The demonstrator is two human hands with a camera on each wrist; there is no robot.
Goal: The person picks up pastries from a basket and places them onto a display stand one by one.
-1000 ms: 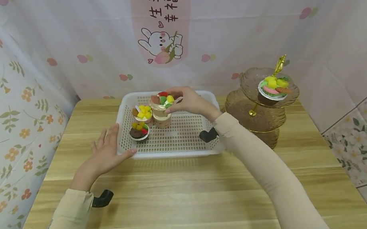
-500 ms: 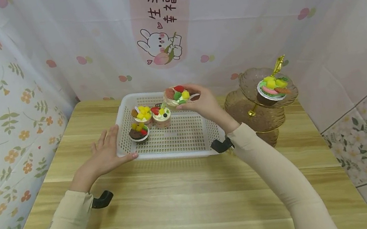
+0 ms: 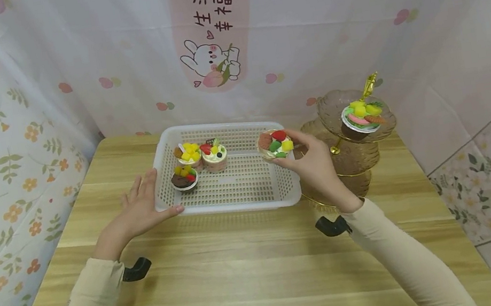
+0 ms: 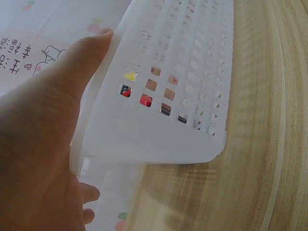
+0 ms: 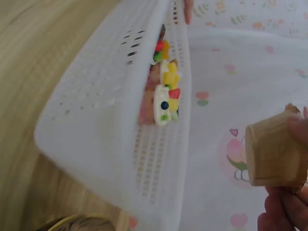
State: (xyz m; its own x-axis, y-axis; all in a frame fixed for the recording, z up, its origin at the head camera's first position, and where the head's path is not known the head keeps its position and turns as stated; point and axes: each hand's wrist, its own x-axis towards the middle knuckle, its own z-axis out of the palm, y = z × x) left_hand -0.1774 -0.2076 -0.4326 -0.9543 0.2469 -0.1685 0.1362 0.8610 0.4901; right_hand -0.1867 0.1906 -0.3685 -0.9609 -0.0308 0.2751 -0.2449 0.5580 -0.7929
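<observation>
The held cupcake (image 3: pixel 275 144), a tan cup with red, green, yellow and brown pieces on top, is raised above the right end of the basket, apart from it. The right hand (image 3: pixel 318 165) pinches this cup at its side between thumb and fingers. The white perforated basket (image 3: pixel 235 208) contains three further cupcakes, grouped at its left end: a yellow-topped cupcake (image 3: pixel 190 153) toward the back, a cream-topped cupcake (image 3: pixel 215 157) just beside it on the right, and a dark brown cupcake (image 3: pixel 184 179) nearer the front.

The left hand (image 3: pixel 138 209) is positioned at the left end of the basket — fingers straight and spread apart along the outside, thumb extended against the rim near the front corner. It grips nothing.

To the right of the basket stands a tiered stand (image 3: pixel 358 156) with translucent brown plates and gold trim. Its upper plate carries one green-and-yellow-topped cupcake (image 3: pixel 359 120). Basket and stand both rest on a wood-grain table (image 3: pixel 246 272). Behind the table hangs a pale curtain (image 3: pixel 121 109) — printed with a rabbit, lettering and peach-like motifs.
</observation>
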